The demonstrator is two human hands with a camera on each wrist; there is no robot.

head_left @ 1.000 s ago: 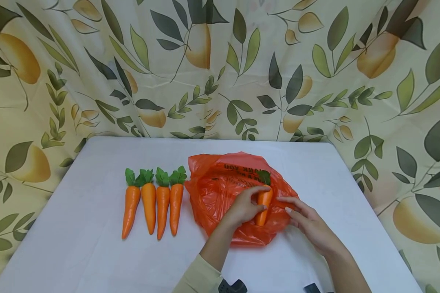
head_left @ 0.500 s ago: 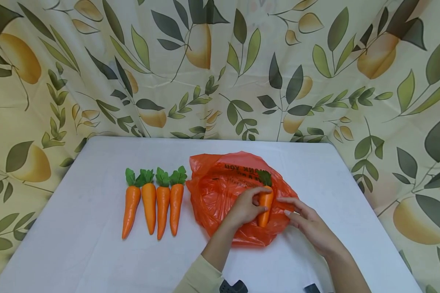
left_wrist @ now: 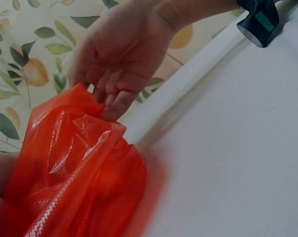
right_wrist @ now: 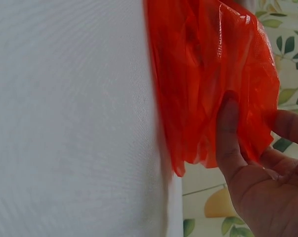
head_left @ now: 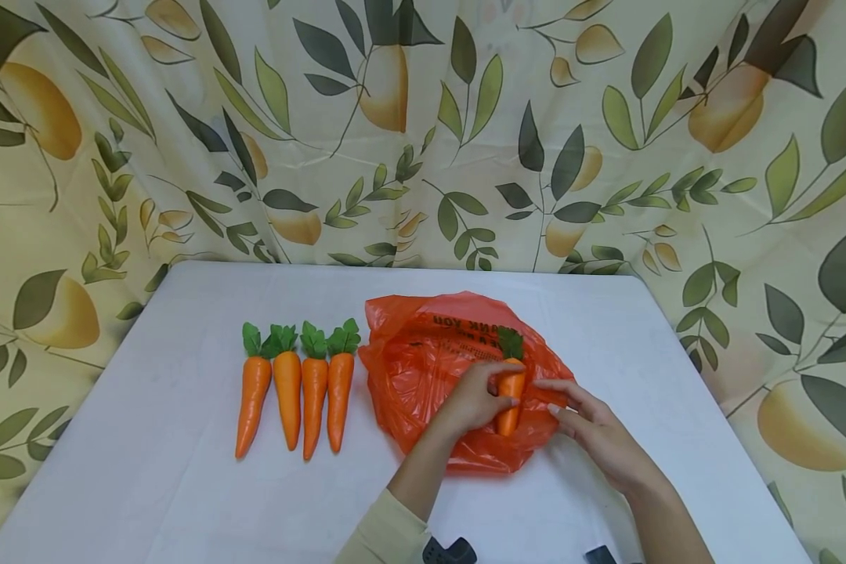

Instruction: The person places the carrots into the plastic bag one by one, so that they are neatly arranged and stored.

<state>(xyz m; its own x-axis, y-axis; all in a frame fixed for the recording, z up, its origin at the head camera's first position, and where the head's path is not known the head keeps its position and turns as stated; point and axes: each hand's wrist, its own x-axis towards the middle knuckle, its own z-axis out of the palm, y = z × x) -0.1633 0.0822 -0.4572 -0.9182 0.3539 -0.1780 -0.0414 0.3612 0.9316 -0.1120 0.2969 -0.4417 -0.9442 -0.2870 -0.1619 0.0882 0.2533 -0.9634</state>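
Note:
An orange plastic bag (head_left: 416,384) with dark lettering lies mouth-up on the white table. Over its right part, my left hand (head_left: 474,398) holds a carrot (head_left: 511,403) between thumb and fingers, its green leafy top pointing to the back. Where the carrot meets the bag's inside is hard to tell. My right hand (head_left: 602,431) pinches the bag's right rim; in the right wrist view its thumb (right_wrist: 229,133) lies against the plastic, with fingers on the other side. Only the edge of my left hand (left_wrist: 1,177) shows beside the bag in the left wrist view.
Several carrots (head_left: 313,399) lie in a row left of the bag, leaves towards the back. The white table (head_left: 148,439) ends at a curtain (head_left: 395,180) printed with leaves and fruit. Dark straps or devices (head_left: 450,551) show near both wrists.

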